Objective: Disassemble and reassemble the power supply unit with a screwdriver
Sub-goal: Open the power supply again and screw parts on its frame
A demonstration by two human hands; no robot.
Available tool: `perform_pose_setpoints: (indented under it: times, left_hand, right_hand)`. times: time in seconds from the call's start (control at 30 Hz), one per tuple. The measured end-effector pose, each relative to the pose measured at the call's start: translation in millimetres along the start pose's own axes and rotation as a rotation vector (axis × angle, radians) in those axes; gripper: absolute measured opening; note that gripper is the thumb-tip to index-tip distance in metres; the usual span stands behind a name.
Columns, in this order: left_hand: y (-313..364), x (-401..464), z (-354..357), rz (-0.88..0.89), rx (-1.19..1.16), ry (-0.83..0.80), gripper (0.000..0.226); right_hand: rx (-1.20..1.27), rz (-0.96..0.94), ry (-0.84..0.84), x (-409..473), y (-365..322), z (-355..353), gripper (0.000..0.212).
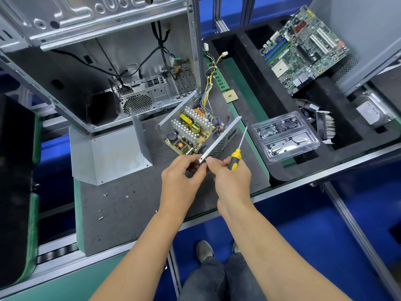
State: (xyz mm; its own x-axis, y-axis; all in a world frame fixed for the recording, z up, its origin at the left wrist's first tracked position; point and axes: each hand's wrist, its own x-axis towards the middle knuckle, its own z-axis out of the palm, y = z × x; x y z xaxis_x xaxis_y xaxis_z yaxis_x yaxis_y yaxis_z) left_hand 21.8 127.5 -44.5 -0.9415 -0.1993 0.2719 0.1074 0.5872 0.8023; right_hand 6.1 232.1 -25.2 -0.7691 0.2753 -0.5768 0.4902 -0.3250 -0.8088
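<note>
The power supply unit [195,131] sits open on the grey mat, its circuit board, heat sinks and coloured wires exposed. Its removed metal cover [108,155] lies to the left. My left hand [181,172] grips the near corner of the unit's metal side wall. My right hand [230,172] holds a yellow-and-black screwdriver [237,152] against the palm, shaft pointing up and away, while its thumb and forefinger pinch at the same corner. Whether a screw is between the fingers is hidden.
An open computer case [104,68] stands behind the unit. Loose screws [105,194] lie on the mat at left. A clear plastic tray of screws [284,137], a motherboard [303,48], a heat sink [326,128], a CPU chip [230,96] and a hard drive [371,109] sit to the right.
</note>
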Motion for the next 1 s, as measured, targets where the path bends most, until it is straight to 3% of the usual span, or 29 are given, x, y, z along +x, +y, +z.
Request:
perform_pose_setpoints:
  times: [0.83, 1.0]
  left_hand:
    - [-2.8, 4.3, 1.3, 0.014, -0.003, 0.032, 0.015]
    - [-1.1, 3.2, 3.9, -0.017, -0.009, 0.050, 0.015]
  right_hand:
    - [-0.035, 0.155, -0.142, 13.5, -20.4, -9.8, 0.035]
    - [-0.078, 0.062, -0.186, 14.2, -12.3, -15.2, 0.030]
